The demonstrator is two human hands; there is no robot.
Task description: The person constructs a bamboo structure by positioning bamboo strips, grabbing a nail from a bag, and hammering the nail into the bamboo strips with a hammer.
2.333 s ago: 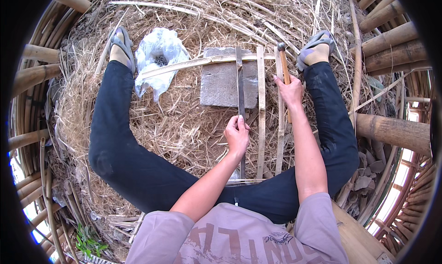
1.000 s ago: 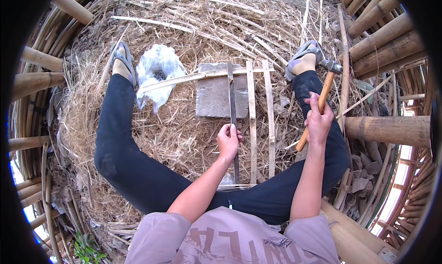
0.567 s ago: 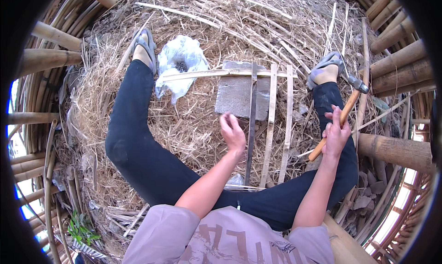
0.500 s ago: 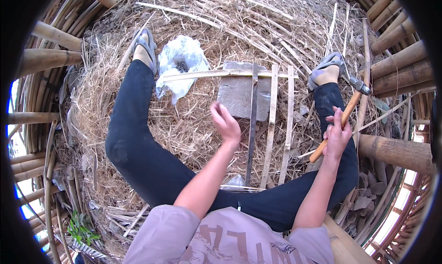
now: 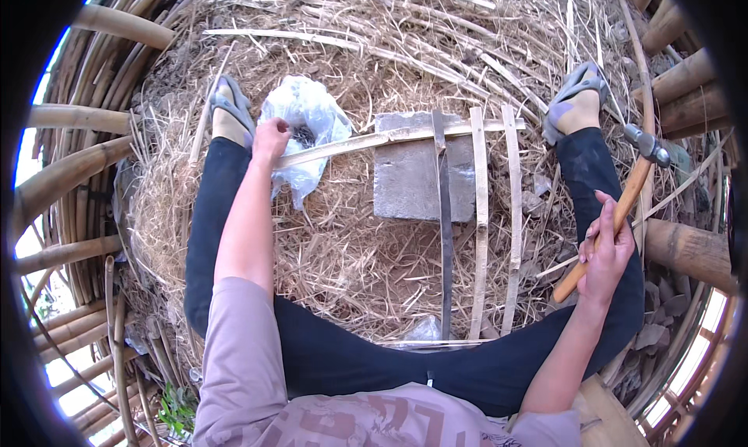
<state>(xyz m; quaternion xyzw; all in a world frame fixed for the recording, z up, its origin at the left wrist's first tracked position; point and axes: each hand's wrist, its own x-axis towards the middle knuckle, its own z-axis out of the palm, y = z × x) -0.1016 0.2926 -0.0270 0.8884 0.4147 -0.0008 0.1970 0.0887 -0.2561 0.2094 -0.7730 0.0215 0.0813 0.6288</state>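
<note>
My right hand point(image 5: 608, 248) is wrapped round the wooden handle of a hammer point(image 5: 640, 176), its metal head up and away from me. My left hand point(image 5: 272, 140) is at the left edge of a clear plastic bag point(image 5: 327, 112), fingers curled together beside small dark pieces inside; what they hold is hidden. By its wrist ends a pale bamboo slat point(image 5: 351, 146), laid crosswise over a grey block point(image 5: 397, 184). A dark slat point(image 5: 446, 237) and two pale slats, one nearer the block point(image 5: 481, 229) and one further right point(image 5: 513, 221), run from it toward me.
My outstretched legs frame the work on both sides. Straw point(image 5: 335, 252) and loose bamboo strips point(image 5: 421, 69) cover the ground. Bamboo poles stand along the left wall point(image 5: 86, 118) and right wall point(image 5: 693, 252). Broken stones point(image 5: 654, 318) lie beyond my right leg.
My left hand has moved from in front of the block, away and left, to the bag. My right hand still grips the hammer. The whole view has shifted slightly.
</note>
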